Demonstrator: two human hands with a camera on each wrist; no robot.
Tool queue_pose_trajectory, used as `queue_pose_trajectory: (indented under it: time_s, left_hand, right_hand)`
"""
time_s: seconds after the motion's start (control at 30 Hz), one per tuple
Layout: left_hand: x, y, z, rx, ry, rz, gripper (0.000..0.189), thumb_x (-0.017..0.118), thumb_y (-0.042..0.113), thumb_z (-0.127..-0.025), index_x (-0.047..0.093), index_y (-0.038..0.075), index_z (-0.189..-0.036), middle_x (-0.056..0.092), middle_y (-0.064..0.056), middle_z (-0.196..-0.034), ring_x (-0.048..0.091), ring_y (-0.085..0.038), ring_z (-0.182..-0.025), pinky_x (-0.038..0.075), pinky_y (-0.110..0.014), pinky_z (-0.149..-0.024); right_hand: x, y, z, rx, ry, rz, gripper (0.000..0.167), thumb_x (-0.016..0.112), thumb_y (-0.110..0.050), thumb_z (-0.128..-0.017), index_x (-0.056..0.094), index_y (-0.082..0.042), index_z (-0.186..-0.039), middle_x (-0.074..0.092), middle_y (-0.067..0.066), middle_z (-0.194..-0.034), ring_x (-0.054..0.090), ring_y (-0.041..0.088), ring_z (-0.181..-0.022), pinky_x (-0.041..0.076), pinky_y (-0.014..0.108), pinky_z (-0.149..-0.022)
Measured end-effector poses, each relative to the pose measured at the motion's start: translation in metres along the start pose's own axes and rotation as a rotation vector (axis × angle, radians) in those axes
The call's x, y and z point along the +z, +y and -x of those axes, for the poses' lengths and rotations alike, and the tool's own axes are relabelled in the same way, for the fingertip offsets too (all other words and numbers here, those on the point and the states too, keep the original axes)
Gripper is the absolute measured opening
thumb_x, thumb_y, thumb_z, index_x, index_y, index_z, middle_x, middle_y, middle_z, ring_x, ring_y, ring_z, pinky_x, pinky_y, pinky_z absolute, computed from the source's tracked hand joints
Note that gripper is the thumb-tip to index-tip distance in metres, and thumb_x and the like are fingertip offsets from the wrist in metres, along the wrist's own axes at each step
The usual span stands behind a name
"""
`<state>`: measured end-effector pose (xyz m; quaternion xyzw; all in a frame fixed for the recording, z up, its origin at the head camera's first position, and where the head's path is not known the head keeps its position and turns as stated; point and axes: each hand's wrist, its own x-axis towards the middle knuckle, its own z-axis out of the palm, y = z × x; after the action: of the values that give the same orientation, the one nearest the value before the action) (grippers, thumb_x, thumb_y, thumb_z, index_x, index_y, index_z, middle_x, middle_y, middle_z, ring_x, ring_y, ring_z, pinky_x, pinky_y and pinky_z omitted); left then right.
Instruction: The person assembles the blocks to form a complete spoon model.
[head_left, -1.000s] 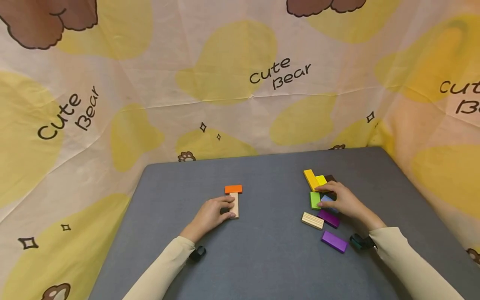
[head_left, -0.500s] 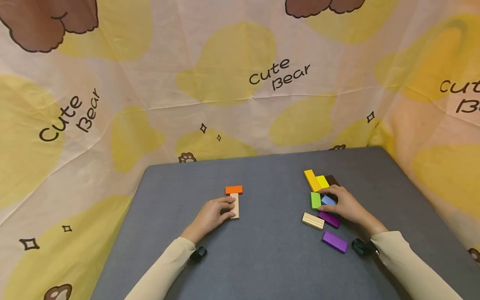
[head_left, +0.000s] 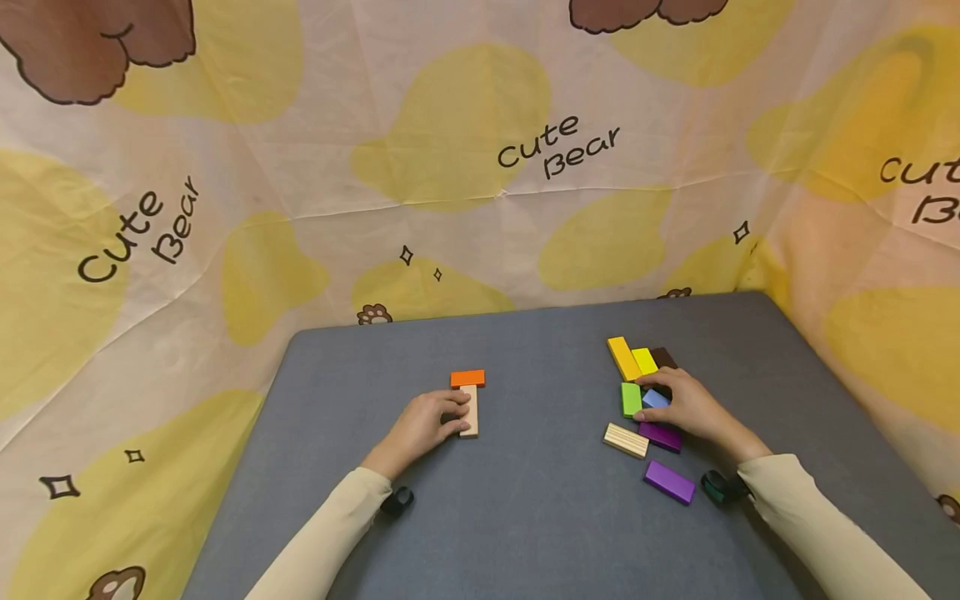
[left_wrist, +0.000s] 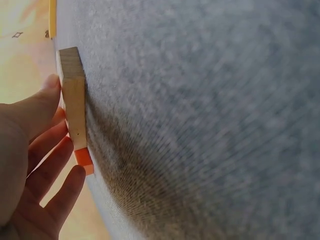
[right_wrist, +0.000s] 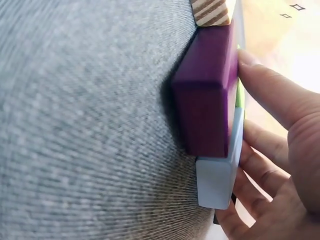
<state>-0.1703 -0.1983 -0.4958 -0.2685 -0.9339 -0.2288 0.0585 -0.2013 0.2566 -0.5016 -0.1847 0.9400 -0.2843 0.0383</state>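
My left hand (head_left: pixel 423 427) rests its thumb and fingertips on the left edge of a plain wooden block (head_left: pixel 470 421). This block lies lengthwise, its far end meeting an orange block (head_left: pixel 468 379) set crosswise. At the right, my right hand (head_left: pixel 686 404) hovers low over a loose group of blocks, fingers loosely bent. Its thumb and index fingertips are right by the two ends of a green block (head_left: pixel 631 401). Beneath the palm lies a light blue block (right_wrist: pixel 215 181), partly covered in the head view. A dark purple block (right_wrist: pixel 202 110) lies by the thumb.
Beyond the right hand lie an amber block (head_left: pixel 622 359), a yellow block (head_left: pixel 645 361) and a dark brown block (head_left: pixel 663 357). Nearer are a striped wooden block (head_left: pixel 626 440) and a brighter purple block (head_left: pixel 669 482). The grey table (head_left: pixel 525 517) ends at a printed cloth backdrop (head_left: pixel 457 125).
My right hand shifts slightly, its thumb sliding toward the green block's near end, and more of the light blue block shows. My left hand stays on the wooden block.
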Motion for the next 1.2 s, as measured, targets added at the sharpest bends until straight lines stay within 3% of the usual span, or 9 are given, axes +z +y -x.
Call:
queue_pose_trajectory:
  time_s: [0.2, 0.37, 0.53, 0.67, 0.9, 1.2]
  left_hand:
    - [-0.003, -0.006, -0.007, 0.040, -0.024, 0.015, 0.026, 0.082, 0.022, -0.080, 0.079, 0.008, -0.102, 0.074, -0.003, -0.114, 0.068, -0.022, -0.109, 0.055, -0.039, -0.097]
    - [-0.007, -0.012, -0.013, 0.119, -0.058, 0.003, 0.022, 0.083, 0.025, -0.079, 0.080, 0.011, -0.095, 0.072, -0.001, -0.108, 0.063, -0.020, -0.103, 0.055, -0.037, -0.093]
    - [-0.007, -0.016, -0.017, 0.151, -0.089, 0.011, 0.020, 0.082, 0.028, -0.078, 0.079, 0.013, -0.092, 0.070, -0.001, -0.110, 0.060, -0.023, -0.115, 0.050, -0.042, -0.103]
    - [-0.007, -0.017, -0.020, 0.155, -0.104, 0.030, 0.019, 0.083, 0.026, -0.078, 0.078, 0.013, -0.091, 0.069, -0.003, -0.114, 0.057, -0.026, -0.127, 0.046, -0.046, -0.109]
    - [-0.009, -0.018, -0.023, 0.144, -0.132, 0.041, 0.017, 0.083, 0.025, -0.077, 0.073, 0.014, -0.084, 0.064, -0.010, -0.133, 0.051, -0.031, -0.136, 0.043, -0.048, -0.113]
    - [-0.010, -0.018, -0.020, 0.059, -0.185, 0.098, 0.023, 0.080, 0.026, -0.081, 0.060, 0.020, -0.074, 0.062, -0.005, -0.140, 0.060, -0.022, -0.128, 0.050, -0.041, -0.106]
  right_hand:
    - [-0.004, -0.003, -0.003, 0.014, -0.023, 0.011, 0.064, 0.083, -0.044, -0.076, 0.066, -0.006, -0.125, 0.064, 0.018, -0.123, 0.053, 0.036, -0.111, 0.047, 0.059, -0.095]
    - [-0.006, -0.009, -0.005, 0.011, -0.053, 0.029, 0.063, 0.084, -0.040, -0.076, 0.066, -0.003, -0.123, 0.066, 0.016, -0.115, 0.055, 0.031, -0.104, 0.048, 0.048, -0.089]
    - [-0.007, -0.013, -0.007, 0.029, -0.062, 0.047, 0.061, 0.086, -0.038, -0.074, 0.067, -0.001, -0.119, 0.066, 0.014, -0.108, 0.056, 0.028, -0.099, 0.046, 0.041, -0.084]
    - [-0.006, -0.015, -0.008, 0.029, -0.049, 0.103, 0.060, 0.086, -0.042, -0.073, 0.069, -0.003, -0.115, 0.068, 0.014, -0.109, 0.057, 0.027, -0.096, 0.049, 0.044, -0.083]
    - [-0.008, -0.017, -0.005, -0.018, -0.017, 0.224, 0.058, 0.084, -0.048, -0.072, 0.072, -0.005, -0.109, 0.071, 0.010, -0.103, 0.059, 0.021, -0.087, 0.051, 0.038, -0.073]
    - [-0.011, -0.032, -0.011, -0.071, 0.065, 0.195, 0.058, 0.086, -0.041, -0.072, 0.070, -0.004, -0.114, 0.075, 0.011, -0.104, 0.067, 0.025, -0.091, 0.055, 0.049, -0.082]
